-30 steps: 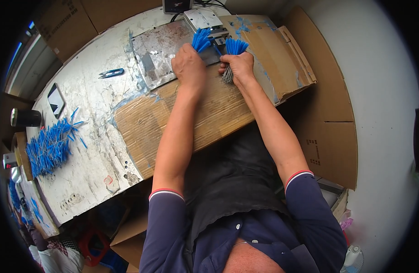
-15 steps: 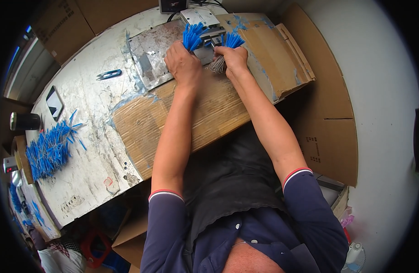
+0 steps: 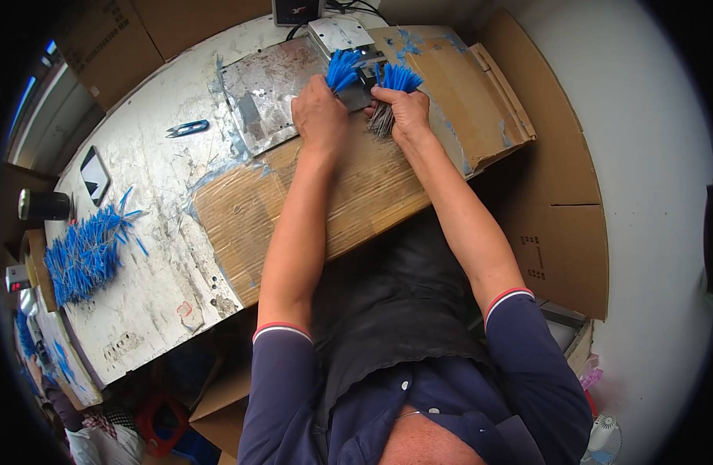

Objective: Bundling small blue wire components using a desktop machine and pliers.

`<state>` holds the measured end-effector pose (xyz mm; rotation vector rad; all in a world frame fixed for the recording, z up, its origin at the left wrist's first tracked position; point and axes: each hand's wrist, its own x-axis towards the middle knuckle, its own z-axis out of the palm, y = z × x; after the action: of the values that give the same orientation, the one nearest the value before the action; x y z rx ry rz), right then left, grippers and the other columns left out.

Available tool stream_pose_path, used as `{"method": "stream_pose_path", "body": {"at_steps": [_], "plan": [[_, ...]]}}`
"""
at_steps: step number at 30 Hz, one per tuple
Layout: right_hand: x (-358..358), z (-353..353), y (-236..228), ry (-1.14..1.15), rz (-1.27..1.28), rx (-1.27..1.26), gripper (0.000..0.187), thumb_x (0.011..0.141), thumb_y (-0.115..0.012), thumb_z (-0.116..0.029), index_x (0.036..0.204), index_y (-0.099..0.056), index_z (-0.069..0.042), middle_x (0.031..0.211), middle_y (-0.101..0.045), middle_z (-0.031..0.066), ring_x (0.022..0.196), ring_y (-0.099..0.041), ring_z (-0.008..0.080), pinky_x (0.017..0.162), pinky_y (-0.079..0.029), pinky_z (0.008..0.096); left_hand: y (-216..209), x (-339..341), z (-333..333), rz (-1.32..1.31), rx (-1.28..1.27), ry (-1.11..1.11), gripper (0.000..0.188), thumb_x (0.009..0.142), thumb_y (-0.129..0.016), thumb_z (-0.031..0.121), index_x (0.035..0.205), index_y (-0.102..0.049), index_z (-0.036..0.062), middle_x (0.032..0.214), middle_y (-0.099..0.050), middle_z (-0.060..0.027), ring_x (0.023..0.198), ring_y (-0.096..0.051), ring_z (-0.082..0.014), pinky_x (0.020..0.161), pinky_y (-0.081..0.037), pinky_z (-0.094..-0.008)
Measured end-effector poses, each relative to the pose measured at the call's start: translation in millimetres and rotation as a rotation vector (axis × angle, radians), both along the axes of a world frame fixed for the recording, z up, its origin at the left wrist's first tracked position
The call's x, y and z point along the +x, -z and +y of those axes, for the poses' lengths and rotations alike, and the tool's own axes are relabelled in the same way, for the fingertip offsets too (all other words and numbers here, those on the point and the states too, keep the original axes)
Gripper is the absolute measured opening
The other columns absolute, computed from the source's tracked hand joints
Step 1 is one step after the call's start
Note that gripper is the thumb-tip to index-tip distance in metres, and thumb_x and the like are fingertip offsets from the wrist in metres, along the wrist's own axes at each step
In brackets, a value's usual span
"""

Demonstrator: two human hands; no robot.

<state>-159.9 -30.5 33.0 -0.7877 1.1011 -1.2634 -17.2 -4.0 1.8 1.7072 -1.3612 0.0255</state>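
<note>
My left hand (image 3: 318,112) is closed round a bunch of thin wires with blue ends (image 3: 343,70); the blue ends fan out above my fingers. Just to its right, my right hand (image 3: 410,113) grips a second bunch of blue-tipped wires (image 3: 401,77). Its thin grey lengths hang below the thumb. Both hands are in front of a small metal bench machine (image 3: 339,32), whose working part is partly hidden behind the bunches. A metal plate (image 3: 267,81) lies under and left of my left hand.
On the white worktable (image 3: 167,174) lie blue-handled thread snips (image 3: 187,129), a phone (image 3: 94,175) and a pile of blue-tipped wires (image 3: 85,260). A black cylinder (image 3: 43,205) stands at the left edge. Flat cardboard (image 3: 310,213) covers the front edge. Another person (image 3: 101,434) is at lower left.
Both hands have drawn slightly toward me and to the right, each with its bunch, away from the machine. At lower left, the other person's arm has reached forward.
</note>
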Motion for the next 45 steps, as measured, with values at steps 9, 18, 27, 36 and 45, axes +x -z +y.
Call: {"method": "stream_pose_path", "body": {"at_steps": [9, 18, 27, 36, 45], "plan": [[-3.8, 1.6, 0.8, -0.065, -0.038, -0.010, 0.013, 0.078, -0.074, 0.007, 0.088, -0.065, 0.006, 0.076, -0.067, 0.0143, 0.061, -0.068, 0.0246, 0.052, -0.063, 0.0392, 0.5, -1.6, 1.5, -0.102, 0.000, 0.028, 0.018, 0.082, -0.062, 0.006, 0.100, -0.063, 0.0048, 0.090, -0.068, -0.0177, 0.087, -0.066, -0.0379, 0.078, -0.048, -0.0482], [-0.2, 2.0, -6.8, -0.058, 0.118, 0.085, 0.009, 0.078, -0.071, 0.008, 0.077, -0.064, 0.003, 0.069, -0.064, 0.0122, 0.053, -0.064, 0.0212, 0.045, -0.056, 0.0343, 3.3, 0.4, -1.0, 0.006, -0.056, -0.061, 0.018, 0.083, -0.060, 0.005, 0.101, -0.062, 0.0040, 0.093, -0.067, -0.0189, 0.086, -0.065, -0.0411, 0.075, -0.049, -0.0511], [10.2, -0.7, -5.9, -0.110, 0.287, 0.033, 0.012, 0.072, -0.070, 0.010, 0.070, -0.061, 0.003, 0.062, -0.062, 0.0132, 0.048, -0.063, 0.0228, 0.041, -0.053, 0.0351, 3.1, 1.9, -0.4, 0.101, -0.101, -0.087, 0.022, 0.082, -0.059, 0.002, 0.103, -0.060, 0.0041, 0.094, -0.067, -0.0195, 0.087, -0.065, -0.0422, 0.076, -0.049, -0.0522], [17.1, -23.4, -4.3, -0.044, 0.343, 0.112, 0.013, 0.072, -0.069, 0.013, 0.066, -0.059, 0.007, 0.065, -0.064, 0.0176, 0.048, -0.064, 0.0256, 0.039, -0.053, 0.0380, 2.3, 1.7, -1.5, 0.082, -0.132, -0.103, 0.025, 0.080, -0.060, 0.000, 0.104, -0.061, 0.0027, 0.097, -0.066, -0.0194, 0.092, -0.063, -0.0405, 0.080, -0.047, -0.0505], [17.4, -16.1, -8.4, -0.013, 0.142, 0.150, 0.008, 0.076, -0.068, 0.009, 0.074, -0.061, 0.009, 0.069, -0.064, 0.0176, 0.051, -0.065, 0.0276, 0.045, -0.056, 0.0415, 4.3, 2.7, -1.8, 0.040, -0.177, -0.081, 0.024, 0.080, -0.060, 0.001, 0.104, -0.062, 0.0037, 0.095, -0.067, -0.0179, 0.093, -0.063, -0.0393, 0.082, -0.045, -0.0491]]}}
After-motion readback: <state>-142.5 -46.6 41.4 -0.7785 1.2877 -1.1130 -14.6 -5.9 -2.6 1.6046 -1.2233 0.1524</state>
